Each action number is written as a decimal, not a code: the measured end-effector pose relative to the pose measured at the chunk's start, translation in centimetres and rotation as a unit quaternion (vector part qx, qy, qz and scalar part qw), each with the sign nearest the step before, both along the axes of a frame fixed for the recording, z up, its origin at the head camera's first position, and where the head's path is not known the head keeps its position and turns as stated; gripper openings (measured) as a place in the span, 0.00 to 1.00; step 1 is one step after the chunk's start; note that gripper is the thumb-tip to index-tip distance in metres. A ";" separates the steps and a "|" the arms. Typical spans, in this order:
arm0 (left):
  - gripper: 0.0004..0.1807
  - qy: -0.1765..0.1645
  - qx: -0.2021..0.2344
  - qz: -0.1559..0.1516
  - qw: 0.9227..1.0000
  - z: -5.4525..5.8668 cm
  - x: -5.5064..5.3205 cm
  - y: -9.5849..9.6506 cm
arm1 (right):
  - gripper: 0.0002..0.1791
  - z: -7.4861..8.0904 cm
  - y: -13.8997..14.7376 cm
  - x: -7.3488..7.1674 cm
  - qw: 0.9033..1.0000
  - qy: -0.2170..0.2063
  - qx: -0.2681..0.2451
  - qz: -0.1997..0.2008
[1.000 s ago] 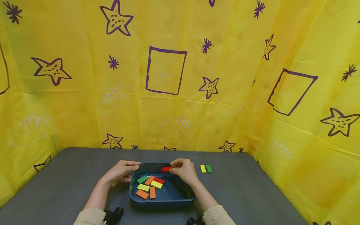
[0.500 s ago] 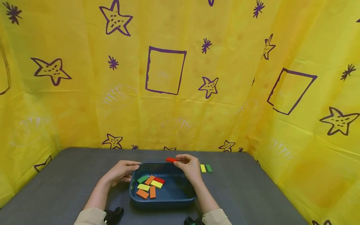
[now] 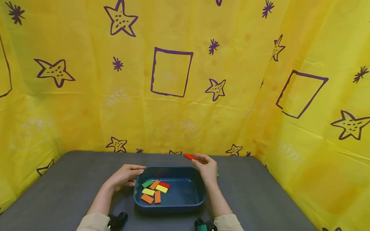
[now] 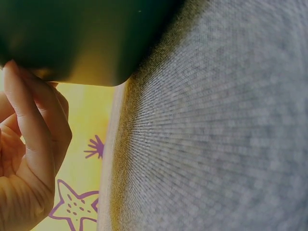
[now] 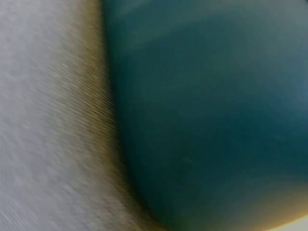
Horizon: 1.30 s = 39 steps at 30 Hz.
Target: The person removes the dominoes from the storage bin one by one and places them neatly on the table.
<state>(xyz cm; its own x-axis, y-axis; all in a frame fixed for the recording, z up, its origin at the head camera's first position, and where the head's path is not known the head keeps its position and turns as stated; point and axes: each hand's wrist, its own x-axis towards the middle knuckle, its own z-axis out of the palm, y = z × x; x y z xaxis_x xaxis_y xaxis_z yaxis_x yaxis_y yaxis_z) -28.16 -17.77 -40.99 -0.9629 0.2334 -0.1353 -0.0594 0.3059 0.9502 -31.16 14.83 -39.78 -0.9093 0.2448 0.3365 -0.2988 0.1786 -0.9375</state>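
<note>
A dark blue rectangular container [image 3: 169, 208] stands on the table, with several small flat blocks in its left half: green [image 3: 147, 183], orange [image 3: 147, 199], yellow [image 3: 148, 192] and red [image 3: 164, 185]. My left hand [image 3: 125, 176] holds the container at its far left corner; in the left wrist view curled fingers [image 4: 36, 120] meet its wall [image 4: 86, 43]. Beyond the far right corner, above the table, my right hand [image 3: 207, 168] pinches another red block [image 3: 189, 156] between thumb and fingertips. The right wrist view has only the container's outer wall [image 5: 202, 106] and blurred table, without the hand.
A bit of a green block [image 3: 218, 175] peeks out at the right hand's right side. The dark grey table [image 3: 254, 195] reaches back to a yellow curtain [image 3: 130, 118] with purple stars, which also encloses both sides.
The right hand has lifted the red block out of the container and carried it right, past the far rim. It now covers the yellow block on the table. The left hand stays put.
</note>
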 end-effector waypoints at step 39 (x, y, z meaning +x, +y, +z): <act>0.30 0.005 0.016 -0.011 1.000 0.0 -0.1 -0.2 | 0.16 -1.8 8.6 -1.5 0.978 -0.003 -0.009 -0.208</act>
<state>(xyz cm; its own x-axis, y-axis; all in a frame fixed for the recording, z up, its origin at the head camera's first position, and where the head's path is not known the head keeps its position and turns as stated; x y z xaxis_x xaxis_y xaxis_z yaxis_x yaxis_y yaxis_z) -28.21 -17.93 -41.02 -0.9587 0.2587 -0.1180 -0.0433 0.2773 0.9598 -32.69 23.39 -41.60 -0.7326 0.5991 0.3231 -0.1975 0.2671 -0.9432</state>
